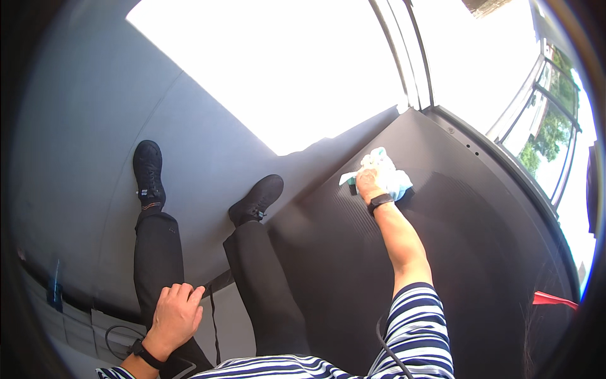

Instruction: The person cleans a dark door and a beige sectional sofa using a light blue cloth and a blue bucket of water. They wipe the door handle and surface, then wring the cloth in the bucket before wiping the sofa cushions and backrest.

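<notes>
My right hand (370, 184) presses a crumpled light-blue and white cloth (395, 179) against a dark, finely ribbed panel (473, 251). The cloth bulges out past the fingers on the far and right sides. A small dark-green and black piece (352, 185) shows at the hand's left edge; what it is cannot be made out. Over my left thigh, my left hand (176, 312) hangs back-up with loosely bent fingers and the thumb apart. Nothing is seen in it, though its palm is hidden.
A grey floor (94, 142) carries a glaring sunlit patch (284, 71). My black shoes (147, 173) stand left of the panel. Glass windows (544, 128) run along the right. A red strip (554, 300) lies at the lower right. A thin black cable (213, 322) hangs between my legs.
</notes>
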Motion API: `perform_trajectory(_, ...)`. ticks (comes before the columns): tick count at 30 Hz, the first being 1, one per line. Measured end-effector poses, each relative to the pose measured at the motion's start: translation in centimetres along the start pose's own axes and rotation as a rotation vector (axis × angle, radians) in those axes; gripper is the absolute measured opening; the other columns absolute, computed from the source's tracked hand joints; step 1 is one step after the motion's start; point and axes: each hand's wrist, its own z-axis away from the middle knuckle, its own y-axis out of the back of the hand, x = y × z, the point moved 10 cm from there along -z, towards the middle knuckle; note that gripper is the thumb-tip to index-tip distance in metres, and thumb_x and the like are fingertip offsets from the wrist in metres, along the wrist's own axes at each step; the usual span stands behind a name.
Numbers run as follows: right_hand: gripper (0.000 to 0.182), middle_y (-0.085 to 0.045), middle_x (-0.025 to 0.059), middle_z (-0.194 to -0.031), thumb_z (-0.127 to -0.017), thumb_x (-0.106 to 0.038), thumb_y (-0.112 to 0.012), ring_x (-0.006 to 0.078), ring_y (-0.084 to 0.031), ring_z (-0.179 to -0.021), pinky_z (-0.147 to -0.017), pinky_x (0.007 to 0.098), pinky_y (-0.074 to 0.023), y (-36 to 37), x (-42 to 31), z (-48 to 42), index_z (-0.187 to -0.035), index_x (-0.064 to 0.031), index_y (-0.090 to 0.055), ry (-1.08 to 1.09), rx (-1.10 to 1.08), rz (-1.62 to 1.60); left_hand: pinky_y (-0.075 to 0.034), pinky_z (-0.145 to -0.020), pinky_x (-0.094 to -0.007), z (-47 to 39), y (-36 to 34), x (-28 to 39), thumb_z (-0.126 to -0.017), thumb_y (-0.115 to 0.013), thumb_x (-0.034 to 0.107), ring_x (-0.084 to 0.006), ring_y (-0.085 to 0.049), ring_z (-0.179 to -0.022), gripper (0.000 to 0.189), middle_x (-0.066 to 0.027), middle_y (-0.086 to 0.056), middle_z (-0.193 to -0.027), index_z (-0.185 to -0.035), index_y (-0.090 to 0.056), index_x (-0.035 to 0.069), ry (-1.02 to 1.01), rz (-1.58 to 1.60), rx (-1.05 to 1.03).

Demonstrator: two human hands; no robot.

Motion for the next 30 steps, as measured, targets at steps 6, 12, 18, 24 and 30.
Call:
perform_trajectory(6, 0.031, -0.060, 0.0104, -0.120, -0.094, -0.020, -0.045, 0.0254, -0.051, -0.119, -0.099, 0.0459, -0.0378, 5.2, 20.5, -4.7, -0.114, -0.0058, -0.064, -0.670, 0.115, -0.521, -0.043, -0.072, -0.0363, -3.3, 0.8, 1.2, -0.073, -0.068, 0.006, -0.0242, -0.055, -0.080, 0.032, -0.0090, -0.057, -0.088, -0.104, -0.065, 0.000, -0.052, -0.019, 0.041)
perform_trajectory(12, 0.032, -0.061, 0.0109, -0.123, -0.095, -0.021, -0.048, 0.0254, -0.053, -0.118, -0.096, 0.0439, -0.0411, -2.1, 21.6, -14.9, -0.118, -0.0059, -0.064, -0.669, -0.070, -0.422, -0.046, -0.079, -0.0398, -3.8, 2.6, 2.3, -0.079, -0.063, 0.006, -0.0316, -0.057, -0.091, 0.039, -0.0139, -0.059, -0.102, -0.118, -0.059, 0.002, -0.033, -0.009, 0.075)
perform_trajectory(18, 0.032, -0.063, 0.0092, -0.124, -0.093, -0.023, -0.054, 0.0291, -0.054, -0.117, -0.091, 0.0450, -0.0453, -5.8, 0.5, -15.5, -0.117, -0.0074, -0.068, -0.148, -0.321, -0.075, -0.047, -0.079, -0.0409, -4.1, 2.0, 2.3, -0.080, -0.062, 0.005, -0.0310, -0.058, -0.090, 0.037, -0.0140, -0.059, -0.100, -0.117, -0.060, 0.002, 0.030, 0.012, 0.017)
perform_trajectory(24, 0.023, -0.064, 0.0139, -0.111, -0.081, -0.018, -0.060, 0.0327, -0.055, -0.109, -0.086, 0.0456, -0.0509, -3.5, -19.6, -2.6, -0.093, -0.0043, -0.075, 0.366, -0.134, -0.544, -0.042, -0.067, -0.0375, -4.1, 2.6, 2.5, -0.071, -0.064, -0.001, -0.0267, -0.055, -0.075, 0.028, -0.0098, -0.057, -0.082, -0.098, -0.065, 0.000, -0.013, 0.051, 0.107)
perform_trajectory(30, 0.031, -0.060, 0.0112, -0.115, -0.094, -0.023, -0.045, 0.0264, -0.052, -0.114, -0.093, 0.0413, -0.0453, 7.7, 4.2, -5.5, -0.104, -0.0082, -0.070, -0.273, 0.017, -0.510, -0.042, -0.068, -0.0376, -2.8, 1.7, 1.2, -0.071, -0.065, -0.002, -0.0270, -0.055, -0.076, 0.029, -0.0105, -0.057, -0.084, -0.099, -0.065, 0.000, 0.020, 0.068, 0.101)
